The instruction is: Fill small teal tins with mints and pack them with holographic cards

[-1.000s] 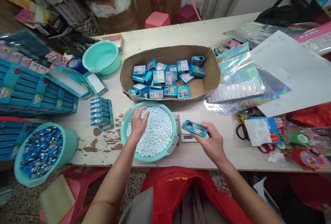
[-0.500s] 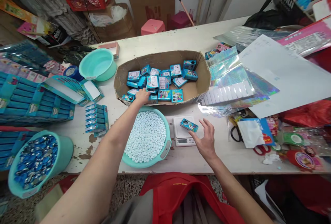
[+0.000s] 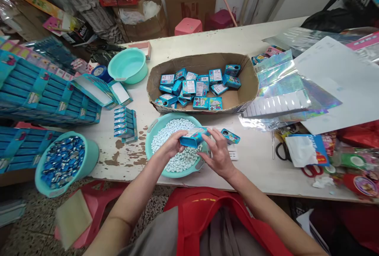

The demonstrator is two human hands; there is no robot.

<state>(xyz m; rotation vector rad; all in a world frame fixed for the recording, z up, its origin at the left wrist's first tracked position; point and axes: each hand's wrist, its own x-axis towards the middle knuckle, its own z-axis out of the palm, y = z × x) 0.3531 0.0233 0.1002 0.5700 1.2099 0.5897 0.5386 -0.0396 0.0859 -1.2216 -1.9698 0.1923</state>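
Here's the left hand [image 3: 174,144] gripping one end of a blue box [image 3: 191,141], held right above the basin [image 3: 177,174] of white pellets [image 3: 173,129]! The right hand [image 3: 205,145] is at the box's other end, thumb parted from the fingers, though I can't tell whether it touches; just beyond lies a second box [image 3: 231,136] by the scale [image 3: 233,156], and more blue boxes fill the carton [image 3: 246,79] on the counter [image 3: 260,171].

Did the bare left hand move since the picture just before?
Yes: the left hand came out of the long brown cardboard box, down the picture, to above the round turquoise plastic basin.
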